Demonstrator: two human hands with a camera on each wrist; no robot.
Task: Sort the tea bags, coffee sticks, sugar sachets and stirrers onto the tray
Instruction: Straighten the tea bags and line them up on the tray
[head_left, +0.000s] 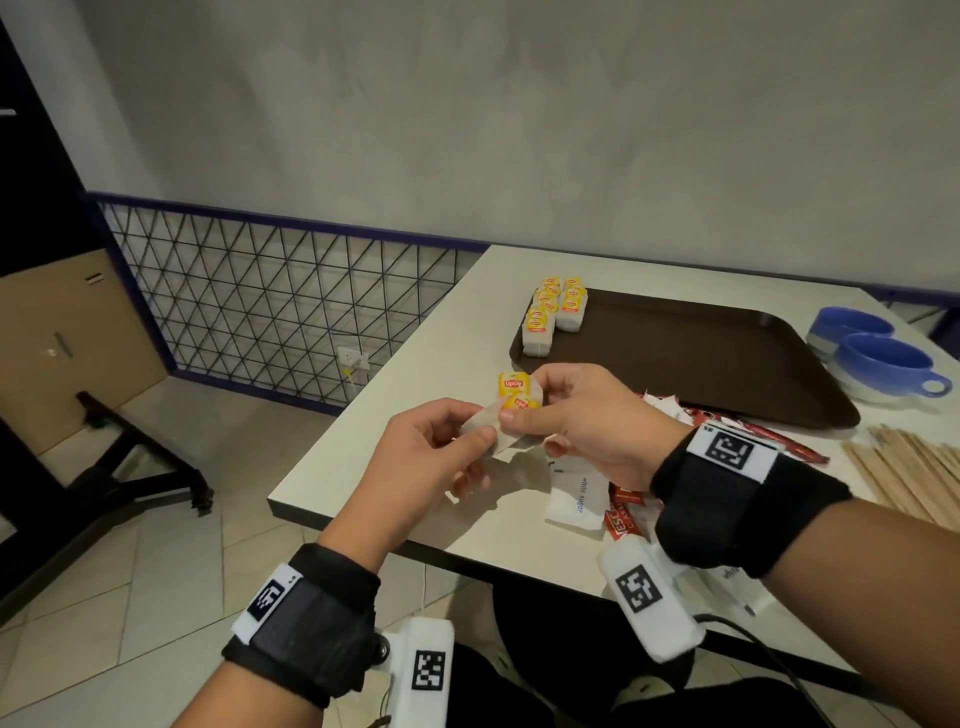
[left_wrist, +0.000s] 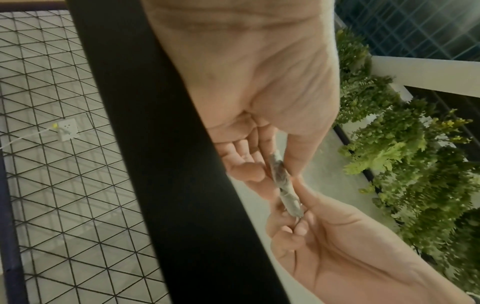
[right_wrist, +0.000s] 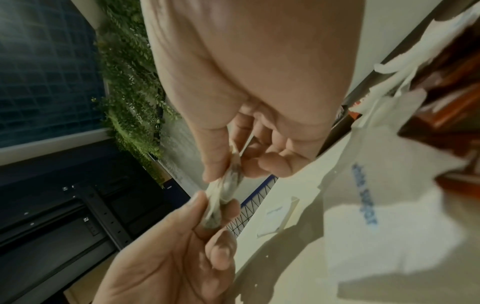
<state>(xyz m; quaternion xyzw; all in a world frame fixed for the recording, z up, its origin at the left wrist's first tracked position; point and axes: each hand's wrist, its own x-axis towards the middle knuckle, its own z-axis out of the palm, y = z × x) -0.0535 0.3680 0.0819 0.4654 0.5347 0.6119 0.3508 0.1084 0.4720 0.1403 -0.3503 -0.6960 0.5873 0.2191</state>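
Observation:
Both hands hold tea bags (head_left: 511, 415) with yellow Lipton tags above the table's left part. My left hand (head_left: 447, 447) pinches the lower white paper edge; my right hand (head_left: 561, 410) pinches the bags from the right, thumb on a tag. The wrist views show the tea bags (left_wrist: 281, 181) (right_wrist: 226, 191) edge-on between both hands' fingertips. Several tea bags (head_left: 553, 314) stand in two rows on the brown tray's (head_left: 701, 358) far left corner. White sugar sachets (head_left: 579, 496), red coffee sticks (head_left: 628, 514) and wooden stirrers (head_left: 904, 467) lie on the table near my right wrist.
Two blue cups (head_left: 878, 364) stand right of the tray. The white table (head_left: 415, 415) ends at an edge close to my left hand, with tiled floor (head_left: 156, 519) and a wire grid fence (head_left: 260, 291) beyond. Most of the tray is bare.

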